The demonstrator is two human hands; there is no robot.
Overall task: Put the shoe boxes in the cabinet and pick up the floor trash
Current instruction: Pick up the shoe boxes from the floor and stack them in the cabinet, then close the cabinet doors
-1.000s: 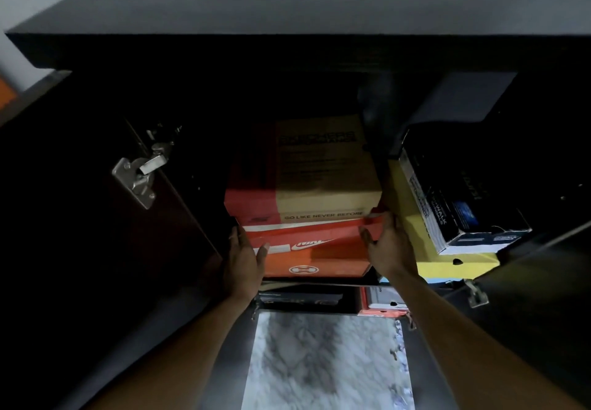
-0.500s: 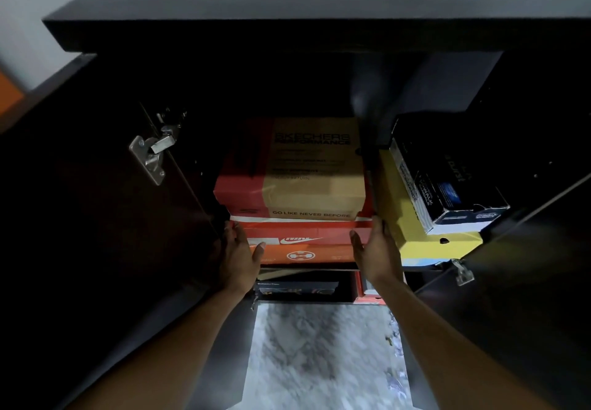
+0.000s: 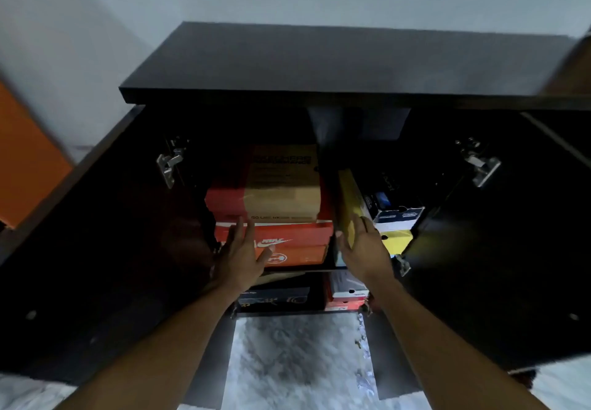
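inside the cabinet [image 3: 319, 67] the skechers box [image 3: 275, 185] sits on the nike box [image 3: 287, 240]. right of that stack, another box [image 3: 396, 208] rests on a tilted one [image 3: 351, 204]. more boxes [image 3: 345, 294] lie on the shelf below, behind the marble floor [image 3: 297, 365].

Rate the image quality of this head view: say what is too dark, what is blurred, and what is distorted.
Head view: the cabinet interior and open doors are nearly black; the print on the tan box is smeared and unreadable; both hands, left hand and right hand, look soft; wide-angle distortion splays the doors outward.
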